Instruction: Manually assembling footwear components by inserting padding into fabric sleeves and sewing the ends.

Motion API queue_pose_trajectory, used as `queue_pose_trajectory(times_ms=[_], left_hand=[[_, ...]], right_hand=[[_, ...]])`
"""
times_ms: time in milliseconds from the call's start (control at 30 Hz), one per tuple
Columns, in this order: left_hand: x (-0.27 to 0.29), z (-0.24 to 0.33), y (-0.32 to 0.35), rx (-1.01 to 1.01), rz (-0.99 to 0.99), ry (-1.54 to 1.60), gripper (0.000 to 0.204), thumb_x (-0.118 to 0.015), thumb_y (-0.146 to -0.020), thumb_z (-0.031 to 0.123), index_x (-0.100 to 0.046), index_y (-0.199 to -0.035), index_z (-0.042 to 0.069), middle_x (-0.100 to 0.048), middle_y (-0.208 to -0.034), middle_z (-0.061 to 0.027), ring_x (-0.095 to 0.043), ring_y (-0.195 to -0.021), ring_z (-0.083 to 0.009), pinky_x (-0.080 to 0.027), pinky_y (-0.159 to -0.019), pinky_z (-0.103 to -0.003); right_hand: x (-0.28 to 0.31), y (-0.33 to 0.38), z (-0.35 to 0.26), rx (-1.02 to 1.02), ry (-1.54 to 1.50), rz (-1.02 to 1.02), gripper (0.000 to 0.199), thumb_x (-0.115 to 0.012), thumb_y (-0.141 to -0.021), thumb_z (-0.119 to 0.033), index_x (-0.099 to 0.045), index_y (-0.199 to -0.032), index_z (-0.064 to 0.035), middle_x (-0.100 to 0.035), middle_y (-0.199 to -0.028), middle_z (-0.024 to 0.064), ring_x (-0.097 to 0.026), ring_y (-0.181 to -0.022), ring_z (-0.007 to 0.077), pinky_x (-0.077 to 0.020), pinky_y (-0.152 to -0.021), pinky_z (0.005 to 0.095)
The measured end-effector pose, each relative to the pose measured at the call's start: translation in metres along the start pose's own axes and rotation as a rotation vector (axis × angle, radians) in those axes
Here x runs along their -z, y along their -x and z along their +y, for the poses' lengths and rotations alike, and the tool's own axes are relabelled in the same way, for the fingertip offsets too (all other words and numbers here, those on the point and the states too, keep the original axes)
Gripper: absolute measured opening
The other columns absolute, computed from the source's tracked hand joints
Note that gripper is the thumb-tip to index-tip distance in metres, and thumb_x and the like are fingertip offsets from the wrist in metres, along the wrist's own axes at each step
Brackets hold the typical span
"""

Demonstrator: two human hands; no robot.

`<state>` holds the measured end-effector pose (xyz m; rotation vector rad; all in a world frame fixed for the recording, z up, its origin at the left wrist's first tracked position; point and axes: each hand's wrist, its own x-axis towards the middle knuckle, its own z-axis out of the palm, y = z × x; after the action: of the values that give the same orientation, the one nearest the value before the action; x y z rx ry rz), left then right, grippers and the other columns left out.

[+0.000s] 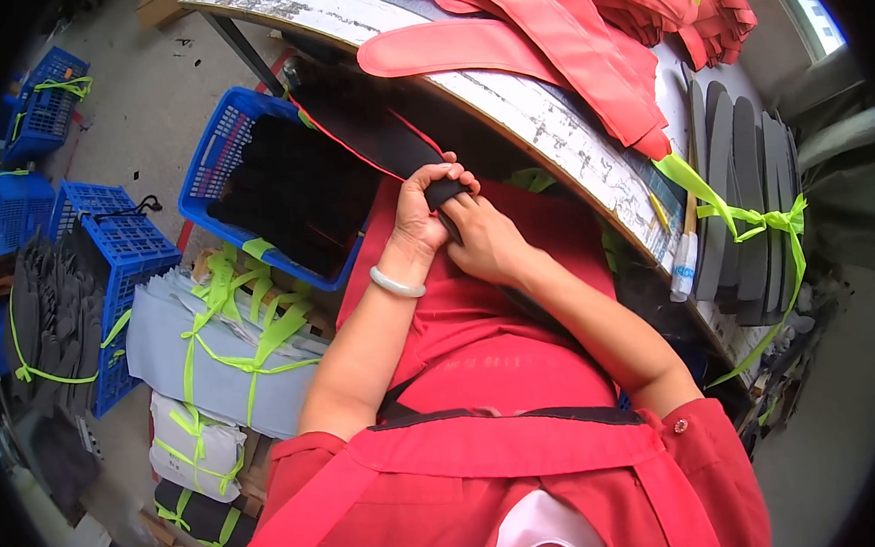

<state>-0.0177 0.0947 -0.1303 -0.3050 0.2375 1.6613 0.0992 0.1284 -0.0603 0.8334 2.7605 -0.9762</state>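
Both hands are together in front of my red apron (482,351), closed on a long black strip with red edges (389,141). My left hand (418,215), with a pale bangle on its wrist, has its fingers curled round the near end of the strip. Pressed against it, my right hand (485,232) grips the same end, and a narrow dark part shows below the fingers. From my hands the strip runs away to the upper left, past the table edge. A blue basket (191,203) with black pieces (287,187) in it stands beyond my left hand.
A worn white table (559,131) at the right carries red strips (514,53) and a bundle of grey pieces (748,184) tied with green ribbon. At the left are tied grey sheets (161,336), a white package (192,444) and a blue crate (125,237).
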Motion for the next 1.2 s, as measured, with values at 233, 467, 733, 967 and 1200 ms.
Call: queue_pose_trajectory(times_ms=[233,467,733,967,1200], left_hand=[[-0.003,-0.005,-0.001,-0.003,-0.090,0.108,0.029,-0.061,-0.090,0.014,-0.056,-0.115,0.000,-0.063,-0.088,-0.0085,-0.062,-0.092,-0.0256,-0.050,-0.094,-0.040],[-0.003,-0.010,0.001,-0.093,0.063,-0.061,0.021,-0.065,-0.090,0.019,-0.060,-0.104,0.003,-0.065,-0.090,-0.0084,-0.064,-0.089,-0.0242,-0.052,-0.090,-0.040],[0.003,-0.002,0.001,-0.044,0.009,0.057,0.018,-0.062,-0.085,0.005,-0.057,-0.102,0.002,-0.063,-0.081,-0.0081,-0.063,-0.077,-0.0221,-0.053,-0.085,-0.038],[-0.015,-0.007,0.003,-0.026,0.107,-0.038,0.025,-0.065,-0.092,0.020,-0.059,-0.107,0.001,-0.063,-0.085,-0.0086,-0.063,-0.083,-0.0229,-0.054,-0.087,-0.041],[0.000,-0.007,-0.009,-0.074,0.073,0.005,0.010,-0.067,-0.086,0.007,-0.060,-0.090,0.003,-0.061,-0.076,-0.0066,-0.061,-0.074,-0.0201,-0.053,-0.081,-0.037]], right_hand=[[0.005,-0.011,-0.004,-0.041,0.003,-0.022,0.055,-0.055,-0.071,-0.002,-0.049,-0.125,-0.0079,-0.051,-0.130,0.0155,-0.060,-0.096,0.0425,-0.0514,-0.080,0.0513],[-0.001,0.017,0.019,0.017,0.015,0.005,0.046,-0.054,-0.071,-0.002,-0.054,-0.117,-0.0022,-0.056,-0.123,0.0207,-0.052,-0.103,0.0422,-0.0448,-0.094,0.0467],[0.016,0.032,-0.011,-0.063,0.034,-0.009,0.053,-0.055,-0.071,-0.005,-0.049,-0.123,-0.0049,-0.057,-0.121,0.0184,-0.059,-0.097,0.0417,-0.0518,-0.077,0.0496],[0.011,-0.011,0.003,-0.070,-0.045,-0.044,0.048,-0.056,-0.071,-0.006,-0.050,-0.119,-0.0048,-0.055,-0.122,0.0196,-0.060,-0.101,0.0414,-0.0498,-0.082,0.0508],[0.004,-0.023,0.005,-0.143,0.080,-0.146,0.033,-0.054,-0.075,-0.007,-0.056,-0.108,-0.0015,-0.063,-0.108,0.0210,-0.061,-0.094,0.0411,-0.0521,-0.082,0.0494]])
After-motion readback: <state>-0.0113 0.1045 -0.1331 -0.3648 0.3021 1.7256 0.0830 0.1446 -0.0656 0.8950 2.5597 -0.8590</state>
